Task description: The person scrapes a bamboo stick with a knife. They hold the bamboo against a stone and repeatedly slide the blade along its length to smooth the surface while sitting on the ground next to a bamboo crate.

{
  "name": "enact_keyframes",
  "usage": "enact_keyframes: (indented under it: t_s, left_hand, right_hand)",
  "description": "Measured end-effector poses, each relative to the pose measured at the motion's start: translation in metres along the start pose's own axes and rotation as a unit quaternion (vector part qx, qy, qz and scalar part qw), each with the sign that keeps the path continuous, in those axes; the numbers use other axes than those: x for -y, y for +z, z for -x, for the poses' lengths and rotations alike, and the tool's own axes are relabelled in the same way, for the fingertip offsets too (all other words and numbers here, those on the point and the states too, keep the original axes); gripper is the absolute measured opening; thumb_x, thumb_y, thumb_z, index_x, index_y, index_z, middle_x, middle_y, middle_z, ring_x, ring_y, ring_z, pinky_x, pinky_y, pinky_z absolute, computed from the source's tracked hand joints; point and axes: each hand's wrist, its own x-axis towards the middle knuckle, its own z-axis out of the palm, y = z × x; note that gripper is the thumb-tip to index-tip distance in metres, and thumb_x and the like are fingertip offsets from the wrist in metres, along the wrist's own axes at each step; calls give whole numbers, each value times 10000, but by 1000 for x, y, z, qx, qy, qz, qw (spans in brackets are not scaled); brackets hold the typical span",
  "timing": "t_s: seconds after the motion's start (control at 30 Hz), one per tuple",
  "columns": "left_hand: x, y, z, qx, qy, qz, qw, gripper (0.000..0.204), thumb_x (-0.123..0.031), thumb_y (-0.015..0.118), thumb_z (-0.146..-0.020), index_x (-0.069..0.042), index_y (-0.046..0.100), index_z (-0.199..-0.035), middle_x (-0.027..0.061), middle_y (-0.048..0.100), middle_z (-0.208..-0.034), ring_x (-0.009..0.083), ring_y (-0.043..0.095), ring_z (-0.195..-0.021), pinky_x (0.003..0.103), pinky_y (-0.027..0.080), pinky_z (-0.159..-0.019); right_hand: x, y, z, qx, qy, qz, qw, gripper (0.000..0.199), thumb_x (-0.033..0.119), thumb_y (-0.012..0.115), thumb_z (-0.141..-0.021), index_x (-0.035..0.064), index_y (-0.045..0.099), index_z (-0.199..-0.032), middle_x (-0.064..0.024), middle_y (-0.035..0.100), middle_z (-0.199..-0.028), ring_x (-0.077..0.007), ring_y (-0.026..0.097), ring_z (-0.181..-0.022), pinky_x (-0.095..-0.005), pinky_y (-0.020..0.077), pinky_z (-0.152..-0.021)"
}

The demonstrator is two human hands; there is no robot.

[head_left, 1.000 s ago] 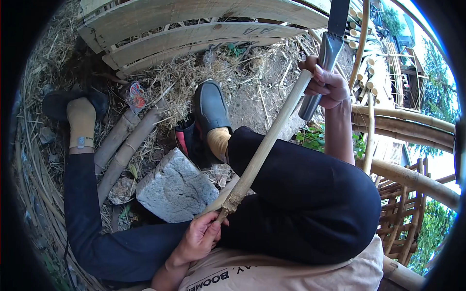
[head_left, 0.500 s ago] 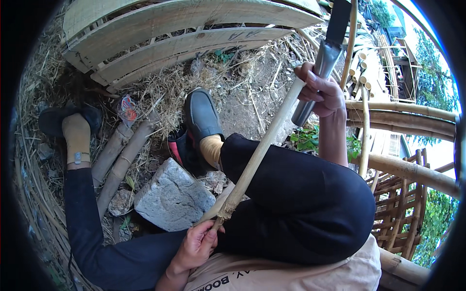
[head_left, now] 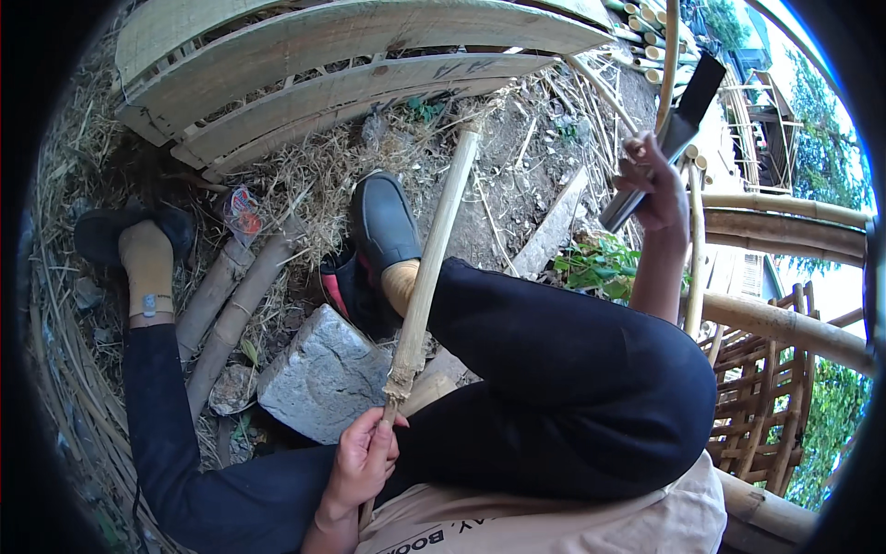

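My left hand [head_left: 362,459] is closed around the thin lower end of a pale, stripped stick [head_left: 436,242]. The stick slants up and away past my right knee, with a frayed, rough notch just above my fingers. Off to the right, my right hand [head_left: 657,189] grips a large knife [head_left: 678,134] by its metal tube handle. Its broad dark blade points up and to the right. Knife and stick are well apart. My palm hides part of the handle.
A slatted wooden crate [head_left: 369,74] stands ahead. A grey stone block [head_left: 323,379] and bamboo poles [head_left: 242,309] lie left of my bent leg. Bamboo rails [head_left: 784,328] and a woven basket [head_left: 761,415] are on the right. Straw covers much of the ground.
My right hand has let go of the stick's far end and moved right with the knife. The stick's far end has swung left, while my left hand has shifted slightly left and down.
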Motion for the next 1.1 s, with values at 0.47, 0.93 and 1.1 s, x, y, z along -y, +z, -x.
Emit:
enact_keyframes:
  t_s: [0.47,0.93,1.1]
  left_hand:
    - [-22,-12,3,-52,61,65,995,224,-276,450,-1106,-58,502,-1111,-76,271,-575,-2,201,-425,208,142,-390]
    - [-28,-12,3,-46,61,82,994,219,-258,435,-1109,-51,505,-1104,-64,288,-593,5,213,-441,202,161,-400]
    - [-29,-8,4,-36,51,81,995,239,-250,435,-1109,-25,516,-1105,-69,299,-601,7,241,-462,207,188,-417]
  right_hand:
    - [-65,28,-13,-60,73,114,989,338,246,720,-966,13,617,-1188,-33,646,-1061,-19,451,-559,-231,443,-564]
    - [-115,41,3,-99,-113,506,849,338,329,751,-934,30,709,-783,15,603,-601,-60,520,-527,-298,407,-514]
    - [-103,100,4,23,-93,592,800,409,402,767,-902,3,721,-827,-103,642,-616,-176,606,-542,-358,463,-555]
